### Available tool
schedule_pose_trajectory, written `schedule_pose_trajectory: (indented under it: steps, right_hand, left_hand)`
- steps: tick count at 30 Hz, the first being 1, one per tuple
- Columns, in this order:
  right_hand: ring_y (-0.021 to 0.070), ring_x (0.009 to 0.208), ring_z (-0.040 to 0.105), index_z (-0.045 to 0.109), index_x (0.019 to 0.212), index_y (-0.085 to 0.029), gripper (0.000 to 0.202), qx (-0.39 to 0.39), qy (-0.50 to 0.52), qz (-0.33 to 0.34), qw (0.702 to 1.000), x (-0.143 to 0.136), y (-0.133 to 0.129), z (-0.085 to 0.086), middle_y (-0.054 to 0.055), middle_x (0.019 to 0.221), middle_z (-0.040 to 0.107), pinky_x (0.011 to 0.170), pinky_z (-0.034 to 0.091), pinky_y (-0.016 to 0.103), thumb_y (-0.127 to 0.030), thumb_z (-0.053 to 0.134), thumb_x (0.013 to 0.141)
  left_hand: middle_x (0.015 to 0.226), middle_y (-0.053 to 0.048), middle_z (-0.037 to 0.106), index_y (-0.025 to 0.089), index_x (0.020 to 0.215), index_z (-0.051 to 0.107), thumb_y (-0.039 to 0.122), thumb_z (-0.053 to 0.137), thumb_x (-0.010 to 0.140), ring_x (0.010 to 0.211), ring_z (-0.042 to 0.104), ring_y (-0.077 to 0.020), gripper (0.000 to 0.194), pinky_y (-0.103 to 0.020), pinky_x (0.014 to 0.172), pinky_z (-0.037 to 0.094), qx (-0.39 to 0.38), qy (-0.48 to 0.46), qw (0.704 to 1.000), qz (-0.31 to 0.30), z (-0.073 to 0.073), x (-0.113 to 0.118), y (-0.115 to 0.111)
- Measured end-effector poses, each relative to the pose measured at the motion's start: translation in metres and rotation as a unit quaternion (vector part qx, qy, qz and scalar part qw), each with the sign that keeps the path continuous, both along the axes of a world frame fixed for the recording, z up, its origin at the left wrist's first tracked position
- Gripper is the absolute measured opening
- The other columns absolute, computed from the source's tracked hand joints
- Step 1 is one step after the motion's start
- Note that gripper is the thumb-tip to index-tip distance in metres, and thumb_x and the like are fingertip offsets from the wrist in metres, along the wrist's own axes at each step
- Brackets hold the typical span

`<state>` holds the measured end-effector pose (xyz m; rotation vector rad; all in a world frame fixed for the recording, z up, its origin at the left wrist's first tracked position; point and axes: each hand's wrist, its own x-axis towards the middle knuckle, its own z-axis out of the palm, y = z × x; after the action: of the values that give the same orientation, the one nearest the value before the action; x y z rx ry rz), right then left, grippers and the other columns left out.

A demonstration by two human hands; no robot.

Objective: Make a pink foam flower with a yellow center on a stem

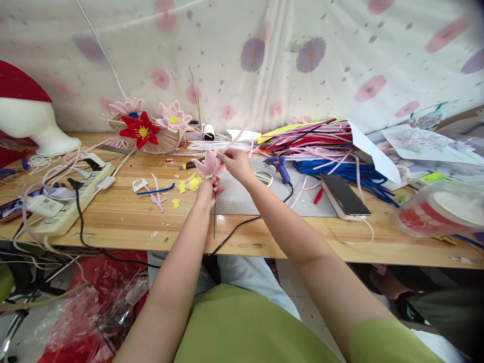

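My left hand (212, 190) is closed around the base of a pink fuzzy flower (207, 164). A thin dark stem (215, 222) runs down below that hand, over the table's front part. My right hand (238, 164) pinches at the flower's right side, thumb and fingertips together. A pale pink strip, like a pipe cleaner (237, 136), rises from these fingertips. Whether they also grip a petal is hidden. Under and beside the hands lies a grey cutting mat (236, 199).
A blue glue gun (279, 169) with a black cord lies right of my hands. Further right are bundled pipe cleaners (310, 138), a phone (345, 194) and a bagged cup (442, 212). Leftward are yellow scraps (189, 184), a red flower (139, 132) and a power strip (71, 201).
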<state>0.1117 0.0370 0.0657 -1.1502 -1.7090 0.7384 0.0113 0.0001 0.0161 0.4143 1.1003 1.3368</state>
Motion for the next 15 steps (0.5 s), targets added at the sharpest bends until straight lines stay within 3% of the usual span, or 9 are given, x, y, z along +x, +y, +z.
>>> schedule_pose_trajectory:
  steps: [3,6,10,13,15]
  right_hand:
    - [0.0079,0.052,0.048,0.062,0.063,-0.015,0.023,-0.021,0.094,-0.012,0.995,0.011,0.003,-0.012,-0.002,0.056,0.057,0.053,0.035,0.02,-0.034,0.056,0.075]
    - [0.0044,0.042,0.038,0.063,0.065,-0.014,0.018,-0.092,0.213,-0.014,0.973,0.018,0.003,-0.027,-0.004,0.05,0.052,0.043,0.028,0.018,-0.03,0.058,0.073]
    - [0.0014,0.036,0.03,0.06,0.068,-0.013,0.01,-0.238,0.388,-0.025,0.89,0.022,0.0,-0.045,-0.005,0.047,0.048,0.035,0.018,0.016,-0.019,0.056,0.074]
    - [0.0002,0.034,0.028,0.055,0.065,-0.013,0.01,-0.329,0.461,-0.006,0.824,0.019,-0.002,-0.058,-0.006,0.046,0.045,0.033,0.017,0.013,-0.014,0.056,0.075]
    - [0.0002,0.033,0.026,0.052,0.063,-0.014,0.013,-0.366,0.479,0.025,0.798,0.012,-0.004,-0.067,-0.007,0.044,0.043,0.031,0.017,0.012,-0.013,0.054,0.076]
  left_hand:
    - [0.046,0.008,0.035,0.013,0.067,0.049,0.009,0.038,0.088,0.03,0.025,0.0017,0.025,-0.006,0.037,0.04,-0.014,-0.117,0.993,-0.004,0.007,-0.003,-0.005]
    - [0.047,0.008,0.034,0.012,0.069,0.048,0.01,0.033,0.091,0.03,0.026,0.0025,0.027,-0.003,0.037,0.037,-0.016,-0.245,0.969,-0.019,0.007,-0.006,-0.008]
    - [0.049,0.008,0.034,0.012,0.075,0.049,0.005,0.028,0.091,0.033,0.03,0.0015,0.028,-0.001,0.036,0.034,0.014,-0.381,0.923,-0.043,0.004,-0.005,-0.016]
    - [0.049,0.008,0.033,0.013,0.077,0.05,0.004,0.03,0.09,0.035,0.032,0.0005,0.025,-0.001,0.036,0.033,0.075,-0.425,0.9,-0.056,0.005,0.002,-0.026]
    - [0.049,0.008,0.033,0.014,0.078,0.05,0.005,0.032,0.09,0.037,0.033,0.0004,0.024,0.0,0.037,0.033,0.116,-0.432,0.893,-0.056,0.008,0.008,-0.031]
